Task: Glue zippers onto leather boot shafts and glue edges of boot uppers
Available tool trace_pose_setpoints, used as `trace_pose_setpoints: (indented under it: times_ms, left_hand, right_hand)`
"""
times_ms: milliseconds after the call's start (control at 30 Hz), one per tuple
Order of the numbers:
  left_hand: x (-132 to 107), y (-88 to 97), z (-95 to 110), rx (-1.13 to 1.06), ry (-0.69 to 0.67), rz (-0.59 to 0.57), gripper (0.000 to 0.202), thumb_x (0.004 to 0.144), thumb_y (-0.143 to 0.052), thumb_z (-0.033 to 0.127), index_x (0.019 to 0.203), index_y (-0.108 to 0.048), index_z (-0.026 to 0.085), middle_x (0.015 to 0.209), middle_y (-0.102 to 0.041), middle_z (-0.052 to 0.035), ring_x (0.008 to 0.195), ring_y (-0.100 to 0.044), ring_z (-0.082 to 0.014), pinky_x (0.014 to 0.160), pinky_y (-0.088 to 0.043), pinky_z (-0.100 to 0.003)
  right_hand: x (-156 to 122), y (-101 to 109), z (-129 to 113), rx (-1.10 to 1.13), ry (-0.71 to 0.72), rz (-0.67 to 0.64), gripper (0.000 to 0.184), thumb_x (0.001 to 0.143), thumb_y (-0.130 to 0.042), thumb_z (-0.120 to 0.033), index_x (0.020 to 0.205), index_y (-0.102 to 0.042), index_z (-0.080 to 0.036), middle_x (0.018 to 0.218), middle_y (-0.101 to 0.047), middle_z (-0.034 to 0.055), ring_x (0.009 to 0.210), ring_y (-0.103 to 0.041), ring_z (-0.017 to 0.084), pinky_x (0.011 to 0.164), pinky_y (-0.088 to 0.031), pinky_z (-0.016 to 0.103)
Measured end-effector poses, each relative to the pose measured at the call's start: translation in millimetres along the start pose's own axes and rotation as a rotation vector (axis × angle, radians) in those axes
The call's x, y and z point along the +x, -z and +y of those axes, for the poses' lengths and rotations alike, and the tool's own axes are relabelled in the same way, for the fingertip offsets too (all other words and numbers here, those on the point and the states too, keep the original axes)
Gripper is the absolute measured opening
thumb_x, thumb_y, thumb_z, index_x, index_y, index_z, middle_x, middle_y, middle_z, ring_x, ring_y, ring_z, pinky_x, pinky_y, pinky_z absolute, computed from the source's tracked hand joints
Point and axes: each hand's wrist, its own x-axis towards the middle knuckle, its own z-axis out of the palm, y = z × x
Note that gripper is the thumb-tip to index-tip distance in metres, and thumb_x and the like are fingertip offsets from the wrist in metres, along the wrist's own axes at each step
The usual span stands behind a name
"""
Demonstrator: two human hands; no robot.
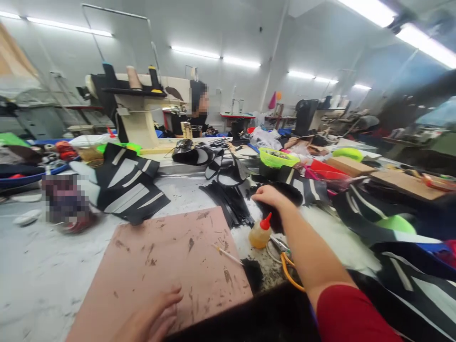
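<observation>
My left hand [156, 313] is low over the front of the pinkish, stained work board [160, 266], its fingers loosely stretched and nothing in them. Farther out, my right hand [270, 195] has its fingers closed above dark material; whatever they hold is hidden. Just below it stands a squeeze bottle [260, 233] with a red nozzle and amber liquid. Thin black strips [230, 202] lie bundled left of that hand. A slim white brush-like stick [228, 254] rests on the board's right side. Orange-handled scissors [288, 266] lie partly under my right forearm.
Black pieces with pale strips [130, 183] lie beyond the board, and more [409, 275] at right. Curved black shoe parts [228, 171] sit at the middle. A sewing machine [137, 123] with thread spools stands behind. A person [199, 111] is farther back. A green basin [278, 157] holds small items.
</observation>
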Motion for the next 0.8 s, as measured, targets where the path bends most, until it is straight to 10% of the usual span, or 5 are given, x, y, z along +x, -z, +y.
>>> trace_pose_setpoints:
  times_ms: [200,333,467,800]
  left_hand:
    - [-25,8.2,13,-0.047,0.137,0.113,0.028,0.081,-0.045,0.035,0.1,-0.063,0.026,0.108,-0.065,-0.0028,0.099,-0.061,-0.0183,0.087,-0.049,-0.03]
    - [-33,4.4,17,-0.05,0.144,0.277,0.024,0.083,-0.042,0.033,0.091,-0.061,0.02,0.089,-0.067,-0.0041,0.079,-0.062,-0.0145,0.073,-0.052,-0.025]
    - [-40,3.9,11,0.032,0.191,0.312,0.021,0.085,-0.041,0.031,0.085,-0.058,0.019,0.082,-0.064,-0.003,0.073,-0.059,-0.0141,0.067,-0.048,-0.025]
    - [-11,-15.8,4,0.635,0.074,0.031,0.021,0.084,-0.045,0.027,0.074,-0.06,0.015,0.076,-0.059,-0.0075,0.074,-0.055,-0.0204,0.065,-0.041,-0.031]
  right_hand:
    - [-48,12,-85,0.272,0.446,-0.233,0.02,0.065,-0.065,-0.02,0.085,-0.064,-0.019,0.075,-0.065,0.0008,0.069,-0.059,0.014,0.066,-0.045,0.027]
    - [-108,-59,-131,0.393,0.625,-0.463,0.01,0.072,-0.061,-0.018,0.08,-0.067,-0.019,0.08,-0.068,0.0019,0.075,-0.061,0.014,0.071,-0.046,0.026]
    - [-147,-128,-126,0.256,0.581,-0.621,0.016,0.074,-0.059,-0.012,0.086,-0.068,-0.019,0.081,-0.068,0.002,0.075,-0.061,0.014,0.069,-0.045,0.024]
    - [-183,-160,-99,-0.428,0.934,-0.178,0.017,0.081,-0.051,-0.009,0.081,-0.066,-0.016,0.087,-0.063,0.0091,0.079,-0.055,0.02,0.07,-0.042,0.031]
